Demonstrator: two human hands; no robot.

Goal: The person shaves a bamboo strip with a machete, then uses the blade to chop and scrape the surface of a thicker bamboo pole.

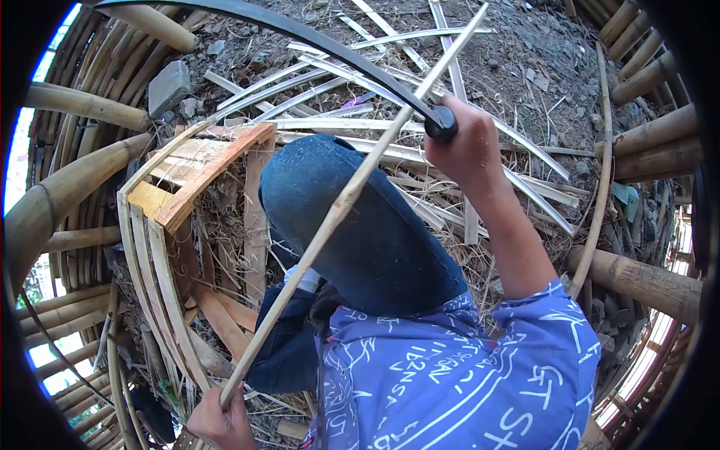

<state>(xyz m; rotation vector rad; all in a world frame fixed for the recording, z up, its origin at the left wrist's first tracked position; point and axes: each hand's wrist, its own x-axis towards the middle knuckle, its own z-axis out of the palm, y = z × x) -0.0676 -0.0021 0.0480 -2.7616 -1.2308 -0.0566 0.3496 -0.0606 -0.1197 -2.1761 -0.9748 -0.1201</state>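
Observation:
My right hand (pixel 471 144) is closed round the black handle of a long curved blade (pixel 330 49), which reaches up and left across the top of the view. At the lower left my left hand (pixel 223 421) grips the lower end of a long bamboo strip (pixel 341 206). The strip slants up to the right over my bent knee, and its upper part crosses the blade close to the handle. Whether blade and strip touch, I cannot tell.
A wooden crate or stool (pixel 217 176) stands left of my knee, with thin bent strips (pixel 146 277) beside it. Split strips (pixel 352 124) lie scattered on the ground ahead. Bamboo poles (pixel 645 283) line both sides, and a stone block (pixel 169 88) sits at upper left.

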